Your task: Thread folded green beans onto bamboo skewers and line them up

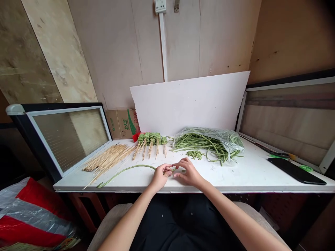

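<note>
Holding hand: the left hand (160, 175) has its grip closed around a long green bean (128, 166), low over the front of the white tabletop (230, 179).
Bean: it curves leftward from the left hand along the tabletop; a short tip pokes out to the right.
Right hand: the right hand (188, 172) arches beside that tip, thumb and fingers parted by a narrow gap; whether they touch the bean, I cannot tell.
Cut pieces: a small heap of short green pieces (194, 154) lies beyond the right hand, before a clear bag (235, 139) of long beans (192, 142).
Skewers: bare wooden skewers (111, 157) spread at left; loaded skewers (151, 139) lie near a cardboard box (122, 122).
Right side: a black phone (294, 170) lies flat.
</note>
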`<state>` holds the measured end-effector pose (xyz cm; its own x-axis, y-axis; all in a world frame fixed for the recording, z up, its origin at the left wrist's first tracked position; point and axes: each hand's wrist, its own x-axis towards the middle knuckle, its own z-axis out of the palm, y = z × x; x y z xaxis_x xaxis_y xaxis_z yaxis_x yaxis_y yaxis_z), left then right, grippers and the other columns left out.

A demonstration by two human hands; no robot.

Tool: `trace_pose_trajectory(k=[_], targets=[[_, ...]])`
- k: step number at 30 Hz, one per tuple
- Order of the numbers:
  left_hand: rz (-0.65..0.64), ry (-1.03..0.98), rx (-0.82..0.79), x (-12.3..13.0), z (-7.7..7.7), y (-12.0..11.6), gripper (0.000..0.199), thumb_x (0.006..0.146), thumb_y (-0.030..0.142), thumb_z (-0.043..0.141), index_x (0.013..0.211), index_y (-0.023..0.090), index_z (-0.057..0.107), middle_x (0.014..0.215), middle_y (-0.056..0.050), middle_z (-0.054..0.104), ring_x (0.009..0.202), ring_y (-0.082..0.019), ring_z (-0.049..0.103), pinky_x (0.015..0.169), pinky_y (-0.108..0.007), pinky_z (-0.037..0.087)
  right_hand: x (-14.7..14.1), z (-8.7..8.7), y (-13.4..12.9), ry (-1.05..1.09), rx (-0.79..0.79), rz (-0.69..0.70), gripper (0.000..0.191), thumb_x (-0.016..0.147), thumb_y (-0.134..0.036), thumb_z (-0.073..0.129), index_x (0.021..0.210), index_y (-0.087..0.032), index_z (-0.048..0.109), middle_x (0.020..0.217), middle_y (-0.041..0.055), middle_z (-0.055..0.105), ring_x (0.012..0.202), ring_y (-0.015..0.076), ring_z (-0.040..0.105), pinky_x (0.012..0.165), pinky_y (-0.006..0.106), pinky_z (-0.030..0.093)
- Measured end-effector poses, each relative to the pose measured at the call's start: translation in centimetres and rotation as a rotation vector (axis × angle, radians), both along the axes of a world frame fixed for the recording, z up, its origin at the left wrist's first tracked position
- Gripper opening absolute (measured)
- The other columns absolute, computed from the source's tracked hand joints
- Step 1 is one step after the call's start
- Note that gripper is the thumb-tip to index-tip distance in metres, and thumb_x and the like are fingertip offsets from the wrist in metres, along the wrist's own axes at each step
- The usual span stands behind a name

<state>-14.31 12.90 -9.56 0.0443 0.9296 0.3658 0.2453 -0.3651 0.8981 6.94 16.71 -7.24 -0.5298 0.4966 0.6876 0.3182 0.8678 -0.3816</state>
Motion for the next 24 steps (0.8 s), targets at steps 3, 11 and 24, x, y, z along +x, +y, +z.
trace_pose_trajectory(k=[3, 11, 24], targets=[[0.015, -0.008, 0.016, 0.2, 0.1, -0.1, 0.034, 0.088, 0.022, 0.077, 0.121, 0.014, 0.073, 0.093, -0.01, 0.076, 0.089, -0.021, 0.073, 0.086, -0.036, 0.061, -0.8, 0.0, -0.4, 0.029, 0.037, 0.01, 0.016, 0.1, -0.035, 0.068, 0.105, -0.026, 0.08, 0.087, 0.0095, 0.074, 0.094, 0.0279, 0.058, 0.084, 0.042, 0.049], [0.152, 0.189, 0.186, 0.5, 1.1, -1.2, 0.012, 0.092, 0.021, 0.071, 0.097, 0.018, 0.081, 0.101, -0.01, 0.08, 0.098, -0.025, 0.073, 0.094, -0.04, 0.056, -0.4, 0.0, -0.4, 0.136, 0.038, -0.092, 0.012, 0.101, -0.028, 0.063, 0.1, -0.024, 0.075, 0.091, 0.01, 0.073, 0.094, 0.0292, 0.058, 0.085, 0.045, 0.049], [0.082, 0.182, 0.197, 0.7, 1.4, -1.7, 0.015, 0.094, 0.025, 0.069, 0.089, 0.017, 0.081, 0.091, -0.01, 0.078, 0.086, -0.022, 0.072, 0.081, -0.033, 0.056, -1.0, -0.1, -1.1, 0.069, 0.006, -0.016, 0.011, 0.1, -0.024, 0.064, 0.096, -0.024, 0.074, 0.088, 0.009, 0.071, 0.094, 0.0287, 0.056, 0.081, 0.042, 0.049]])
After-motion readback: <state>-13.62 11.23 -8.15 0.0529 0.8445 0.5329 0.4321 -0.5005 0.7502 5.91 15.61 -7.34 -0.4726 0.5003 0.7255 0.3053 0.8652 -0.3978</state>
